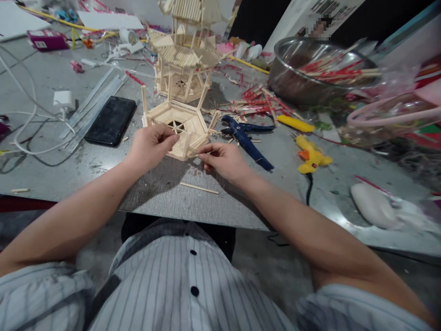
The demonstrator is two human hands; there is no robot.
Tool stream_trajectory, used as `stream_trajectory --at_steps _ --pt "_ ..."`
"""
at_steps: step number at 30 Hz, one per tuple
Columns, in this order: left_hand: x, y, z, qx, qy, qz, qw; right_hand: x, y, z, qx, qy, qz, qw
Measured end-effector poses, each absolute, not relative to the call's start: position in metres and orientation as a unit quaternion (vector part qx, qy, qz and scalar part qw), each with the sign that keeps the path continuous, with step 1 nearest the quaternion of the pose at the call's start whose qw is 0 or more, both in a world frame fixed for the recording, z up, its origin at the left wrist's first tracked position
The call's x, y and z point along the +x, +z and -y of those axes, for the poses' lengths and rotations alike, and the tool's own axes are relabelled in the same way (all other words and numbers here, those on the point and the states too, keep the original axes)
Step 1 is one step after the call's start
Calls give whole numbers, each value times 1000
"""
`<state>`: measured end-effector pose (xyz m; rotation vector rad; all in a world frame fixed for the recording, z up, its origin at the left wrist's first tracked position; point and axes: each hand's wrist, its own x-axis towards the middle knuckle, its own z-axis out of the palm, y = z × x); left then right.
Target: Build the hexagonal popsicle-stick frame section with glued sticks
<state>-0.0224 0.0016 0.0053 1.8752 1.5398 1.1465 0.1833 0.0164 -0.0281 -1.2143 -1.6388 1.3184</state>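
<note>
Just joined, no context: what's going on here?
A person is at a grey table with a small hexagonal stick frame. The left hand grips its near left side; the right hand pinches a thin stick against its front edge. A taller stick tower stands behind, blue pliers and a yellow glue gun lie right.

Phone (110, 121) left of stick base (193, 125); pliers (248, 142) right; tower (182, 59) behind.

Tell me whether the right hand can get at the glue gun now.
Probably yes. The glue gun lies just right of the right hand, only the flat blue cutter between them. That hand pinches a stick at the frame, though.
</note>
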Motion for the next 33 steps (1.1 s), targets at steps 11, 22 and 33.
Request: stream_trajectory --at_steps 11,22,33 --pt "-20 3 -2 723 337 -549 251 175 -37 -13 -455 455 651 403" --pt "-18 -1 -3 741 302 -548 245 170 -36 -5 -451 407 669 428" --pt "-18 -3 -3 774 249 -539 219 173 -50 -12 -407 401 689 446"
